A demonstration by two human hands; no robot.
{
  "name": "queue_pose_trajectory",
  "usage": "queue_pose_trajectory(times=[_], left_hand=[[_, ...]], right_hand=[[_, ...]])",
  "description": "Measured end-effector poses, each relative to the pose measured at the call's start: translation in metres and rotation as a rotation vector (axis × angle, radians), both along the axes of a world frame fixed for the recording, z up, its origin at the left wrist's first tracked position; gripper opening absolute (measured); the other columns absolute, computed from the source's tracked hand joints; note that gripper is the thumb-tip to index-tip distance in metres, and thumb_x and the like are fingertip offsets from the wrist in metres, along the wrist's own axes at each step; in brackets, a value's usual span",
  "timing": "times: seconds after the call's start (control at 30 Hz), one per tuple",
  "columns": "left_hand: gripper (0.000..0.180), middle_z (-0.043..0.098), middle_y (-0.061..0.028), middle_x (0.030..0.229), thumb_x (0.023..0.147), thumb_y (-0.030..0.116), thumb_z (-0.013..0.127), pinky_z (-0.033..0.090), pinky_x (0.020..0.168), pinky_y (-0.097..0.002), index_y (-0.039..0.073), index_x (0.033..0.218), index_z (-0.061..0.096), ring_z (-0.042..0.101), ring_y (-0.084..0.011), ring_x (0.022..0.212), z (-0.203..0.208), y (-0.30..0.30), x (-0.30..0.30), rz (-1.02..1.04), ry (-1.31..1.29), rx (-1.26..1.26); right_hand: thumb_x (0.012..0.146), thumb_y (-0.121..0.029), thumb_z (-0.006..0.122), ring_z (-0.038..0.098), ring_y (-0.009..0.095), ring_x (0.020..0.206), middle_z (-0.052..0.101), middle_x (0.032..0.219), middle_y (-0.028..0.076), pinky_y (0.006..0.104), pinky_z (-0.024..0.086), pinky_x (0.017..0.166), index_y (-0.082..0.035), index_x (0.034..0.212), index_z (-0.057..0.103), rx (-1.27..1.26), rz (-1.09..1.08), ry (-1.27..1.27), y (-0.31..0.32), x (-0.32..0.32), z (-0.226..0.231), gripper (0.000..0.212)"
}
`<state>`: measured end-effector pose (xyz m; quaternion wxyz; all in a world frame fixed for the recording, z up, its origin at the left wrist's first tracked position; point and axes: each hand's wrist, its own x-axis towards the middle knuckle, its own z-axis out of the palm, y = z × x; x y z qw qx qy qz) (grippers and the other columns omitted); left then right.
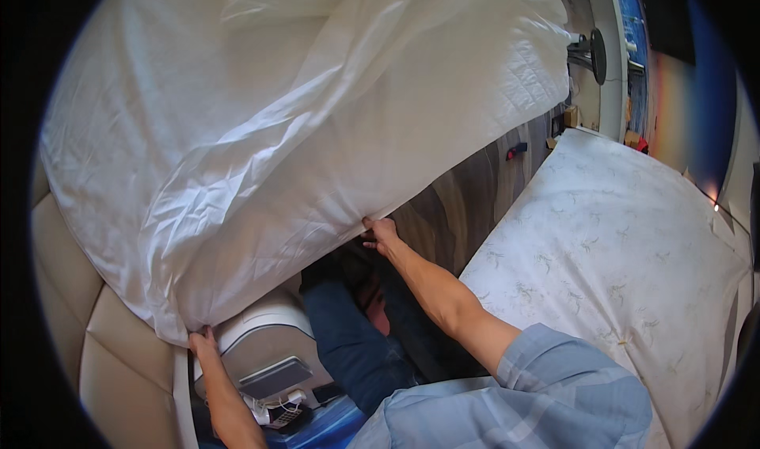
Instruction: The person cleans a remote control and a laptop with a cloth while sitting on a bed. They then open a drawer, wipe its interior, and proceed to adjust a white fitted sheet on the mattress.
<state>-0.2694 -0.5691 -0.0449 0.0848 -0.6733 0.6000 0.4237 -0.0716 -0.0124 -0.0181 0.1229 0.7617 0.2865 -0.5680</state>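
A large white bed sheet [380, 124] covers the bed, with a long rumpled fold running across it. At the bed's near left corner, by the headboard, my left hand [203, 341] is closed on the sheet's edge. My right hand [381, 235] grips the same near edge farther right, thumb on top of the cloth. Some of its fingertips are hidden under the edge. Between my hands the edge hangs fairly straight along the side of the bed.
A beige padded headboard [127, 354] stands on the left. Beside my left arm is a rounded nightstand [273, 330] with a telephone [291, 413] below its top. A patterned white mattress [586, 243] lies to the right. On the wood-look floor [451, 211] rests a small dark-and-red object [516, 151].
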Motion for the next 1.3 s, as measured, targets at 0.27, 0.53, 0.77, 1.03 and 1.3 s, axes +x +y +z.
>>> queue_pose_trajectory(times=[0.27,0.53,0.77,1.03,1.3], left_hand=[[0.028,0.07,-0.0129,0.087,0.087,0.028,0.057,0.047,0.074,-0.0431,0.003,0.091,0.067,0.063,-0.028,0.07,0.035,0.106,-0.001,-1.222,-0.019,-0.666],[0.029,0.059,-0.0031,0.067,0.094,0.029,0.061,0.036,0.042,-0.0223,0.004,0.08,0.061,0.048,-0.0081,0.05,0.056,0.383,0.007,-1.156,0.131,0.329],[0.035,0.056,-0.003,0.061,0.087,0.035,0.069,0.035,0.038,-0.0254,0.003,0.079,0.059,0.049,-0.0102,0.048,0.06,0.463,0.02,-1.328,-0.138,0.251],[0.036,0.05,-0.0017,0.06,0.086,0.036,0.07,0.033,0.036,-0.0271,0.005,0.086,0.053,0.044,-0.0111,0.045,0.03,0.46,0.025,-1.421,-0.24,0.058],[0.039,0.057,-0.0087,0.06,0.079,0.035,0.075,0.042,0.048,-0.0336,0.0,0.08,0.058,0.054,-0.0181,0.052,0.011,0.452,0.024,-1.542,-0.175,-0.069]], right_hand=[[0.089,-0.021,0.065,0.062,0.028,0.1,0.064,0.109,0.011,0.0485,0.051,0.085,0.0,0.113,0.06,0.452,-0.409,0.301,0.126,0.033,-0.021,0.032],[0.092,-0.024,0.059,0.063,0.022,0.092,0.068,0.093,0.018,0.0366,0.047,0.079,0.011,0.091,0.065,0.771,-0.106,-0.189,0.255,0.058,-0.018,0.035],[0.088,-0.022,0.065,0.061,0.019,0.088,0.069,0.094,0.013,0.0357,0.047,0.078,0.01,0.096,0.067,0.634,-0.359,0.043,0.276,0.101,-0.051,0.033],[0.091,-0.026,0.063,0.058,0.018,0.079,0.064,0.086,0.007,0.0352,0.048,0.072,0.003,0.083,0.064,0.915,-0.425,0.043,0.414,0.107,-0.041,0.03],[0.089,-0.028,0.063,0.06,0.022,0.077,0.068,0.089,0.016,0.0393,0.048,0.072,0.007,0.089,0.069,0.867,-0.32,-0.193,0.419,0.135,-0.067,0.035]])
